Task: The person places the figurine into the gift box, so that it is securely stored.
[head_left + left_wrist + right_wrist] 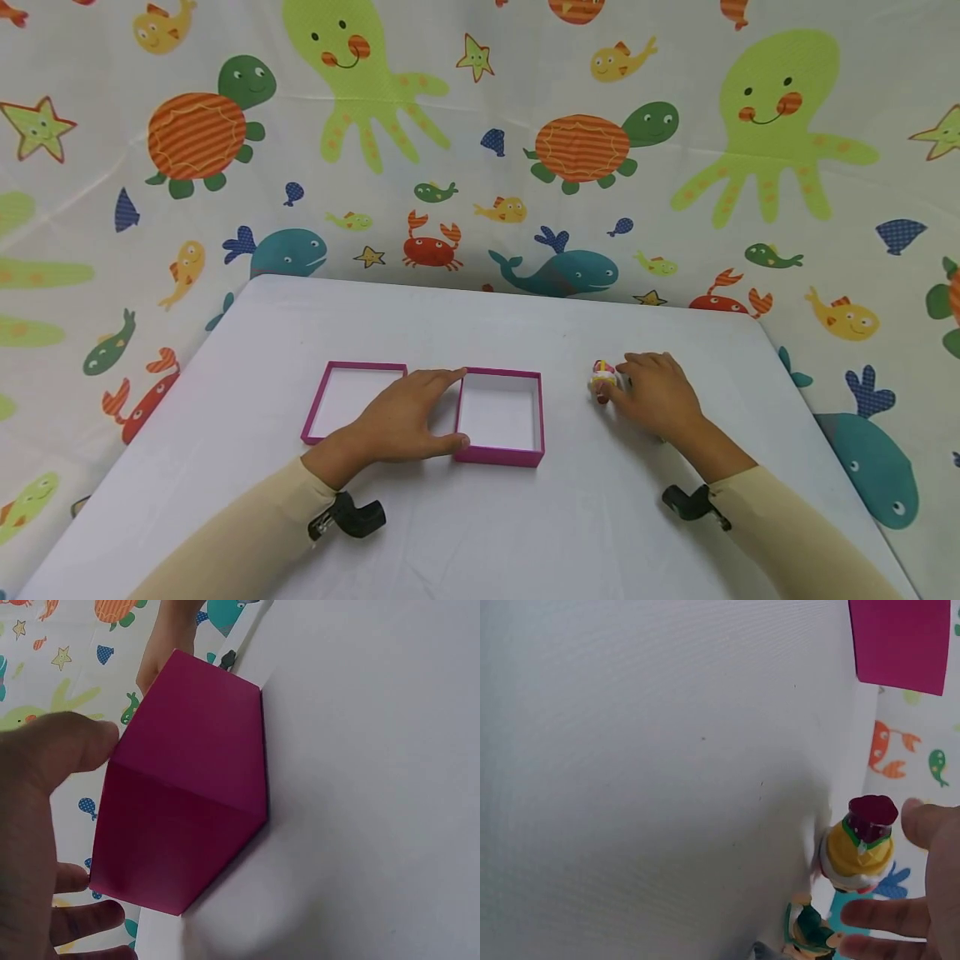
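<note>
My left hand [401, 417] spans the left side of an uncovered white box with magenta walls [498, 457]. Its thumb touches the near left corner and a fingertip is at the far one; in the left wrist view the fingers look straight against the magenta box [187, 735]. My right hand [660, 396] is over a small toy figurine [603, 377] in yellow and white. The right wrist view has this figurine [861, 844] between the spread thumb and fingers, with no clear grip. Beside it is a green figurine [810, 930], mostly hidden by the hand in the head view.
A shallow magenta-rimmed tray or lid [315, 403] lies left of the box, partly behind my left hand. A grey object [765, 951] shows at the right wrist view's bottom edge. All stand on a white-covered table [480, 525], before a sea-animal curtain [465, 108].
</note>
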Demonstrator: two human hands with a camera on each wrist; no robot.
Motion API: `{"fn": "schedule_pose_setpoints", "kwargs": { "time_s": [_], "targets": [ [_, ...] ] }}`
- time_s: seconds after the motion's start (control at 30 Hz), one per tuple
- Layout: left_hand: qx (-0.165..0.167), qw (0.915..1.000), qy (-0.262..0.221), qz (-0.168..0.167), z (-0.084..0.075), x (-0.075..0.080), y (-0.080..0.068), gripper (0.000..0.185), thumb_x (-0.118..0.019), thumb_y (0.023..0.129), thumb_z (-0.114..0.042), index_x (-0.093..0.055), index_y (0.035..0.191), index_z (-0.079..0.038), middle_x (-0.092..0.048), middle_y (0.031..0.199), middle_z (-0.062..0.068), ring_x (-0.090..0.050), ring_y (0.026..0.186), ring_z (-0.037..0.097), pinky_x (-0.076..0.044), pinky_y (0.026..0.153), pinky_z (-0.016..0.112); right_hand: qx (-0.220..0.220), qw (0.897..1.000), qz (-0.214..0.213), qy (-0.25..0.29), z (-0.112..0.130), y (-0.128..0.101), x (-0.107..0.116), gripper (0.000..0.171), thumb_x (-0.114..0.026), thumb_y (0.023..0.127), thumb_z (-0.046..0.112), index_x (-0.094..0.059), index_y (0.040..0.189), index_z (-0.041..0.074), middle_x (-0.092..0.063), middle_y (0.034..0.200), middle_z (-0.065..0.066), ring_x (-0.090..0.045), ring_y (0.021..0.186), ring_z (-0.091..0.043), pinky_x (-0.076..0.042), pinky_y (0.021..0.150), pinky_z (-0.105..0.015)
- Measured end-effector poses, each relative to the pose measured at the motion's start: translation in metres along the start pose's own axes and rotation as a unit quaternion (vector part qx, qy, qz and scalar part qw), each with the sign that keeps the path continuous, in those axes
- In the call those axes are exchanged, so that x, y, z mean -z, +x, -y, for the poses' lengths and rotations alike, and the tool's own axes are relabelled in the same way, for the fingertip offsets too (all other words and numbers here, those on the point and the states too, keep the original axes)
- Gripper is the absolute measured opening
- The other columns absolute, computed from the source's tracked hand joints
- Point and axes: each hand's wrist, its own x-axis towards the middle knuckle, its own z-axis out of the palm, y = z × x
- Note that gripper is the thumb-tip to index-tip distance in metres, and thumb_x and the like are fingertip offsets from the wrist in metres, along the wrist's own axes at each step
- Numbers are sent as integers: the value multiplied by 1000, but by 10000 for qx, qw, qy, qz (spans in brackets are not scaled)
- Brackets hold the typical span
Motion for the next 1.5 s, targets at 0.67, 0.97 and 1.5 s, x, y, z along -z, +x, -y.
{"fn": "schedule_pose_setpoints", "kwargs": {
  "time_s": [0.67, 0.97, 1.5],
  "targets": [
    [23, 10000, -46, 62, 1, 0, 2, 100, -72, 77, -70, -40, 158, -22, -52, 151, 3, -45, 141, 28, -39, 112, 58, -153, 9989, 426, 81, 7, 11, -6, 54, -76, 90, 46, -75, 120, 2, -57, 141, -24, -41, 136, -46, -34, 111, -65],
    [5, 10000, -12, 59, 0, 1, 2, 98, -73, 78, -67, -41, 158, -20, -53, 150, 3, -45, 140, 27, -39, 112, 57, -97, 9989, 435, 174, 11, 13, -7, 52, -82, 84, 44, -75, 119, 5, -57, 142, -22, -42, 136, -45, -34, 112, -64],
    [-86, 10000, -23, 32, 0, 2, 2, 97, -73, 78, -67, -43, 157, -18, -54, 148, 3, -46, 139, 28, -38, 112, 57, 204, 9934, 872, 721, 9, 20, 0, 53, -84, 85, 32, -69, 129, 7, -64, 125, -17, -55, 121, -38, -51, 98, -58]
  ]
}}
